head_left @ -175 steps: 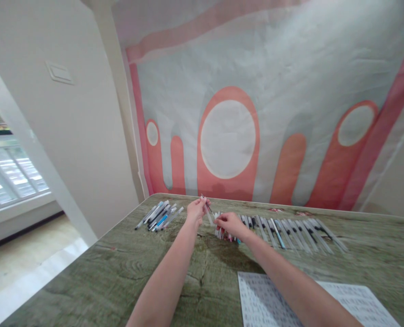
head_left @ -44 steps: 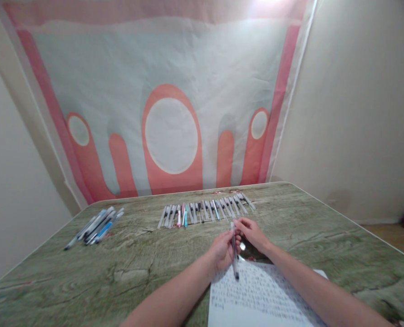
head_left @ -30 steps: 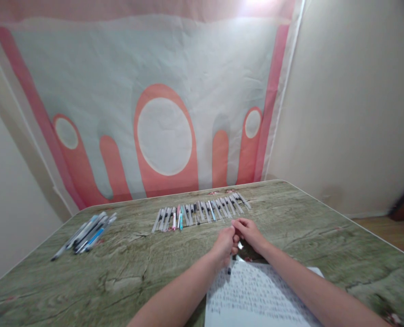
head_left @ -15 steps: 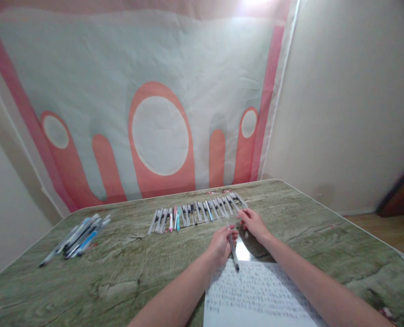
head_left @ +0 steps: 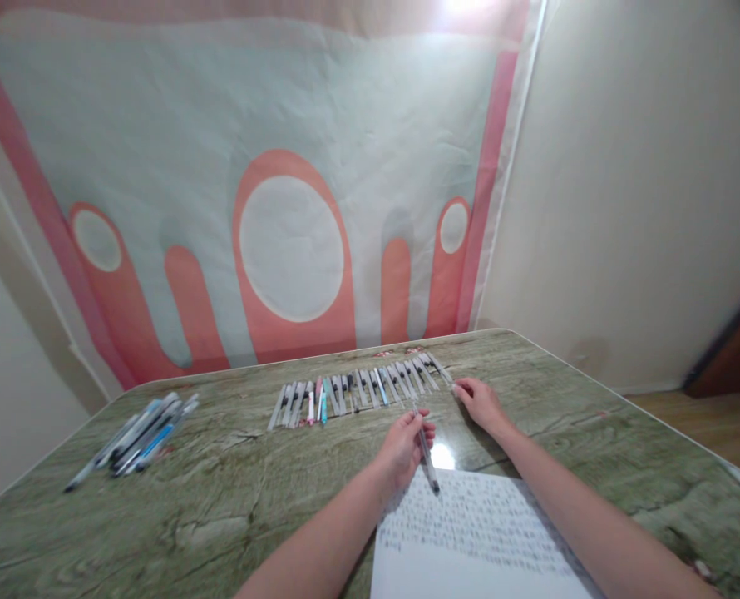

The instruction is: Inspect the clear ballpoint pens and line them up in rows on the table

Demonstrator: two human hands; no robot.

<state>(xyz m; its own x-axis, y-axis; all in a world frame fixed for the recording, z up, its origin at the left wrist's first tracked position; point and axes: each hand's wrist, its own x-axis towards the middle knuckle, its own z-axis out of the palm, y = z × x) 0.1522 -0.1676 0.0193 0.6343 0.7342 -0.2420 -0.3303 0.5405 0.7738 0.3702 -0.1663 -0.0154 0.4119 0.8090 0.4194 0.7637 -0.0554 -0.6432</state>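
- Your left hand [head_left: 406,445] grips the slim clear black-ended plastic pen [head_left: 429,462] over the white written paper sheet's [head_left: 463,541] far edge.
- Your right hand [head_left: 480,403], grip unclear, has shifted toward the wood-grained surface's [head_left: 575,424] right edge.

Pen [head_left: 429,462] of seemingly smooth plastic

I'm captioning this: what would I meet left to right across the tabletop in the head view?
Pile of black, white and blue plastic pens → slim teal pen → light-blue pen → clear black-ended plastic pen in the left grip → right grip.
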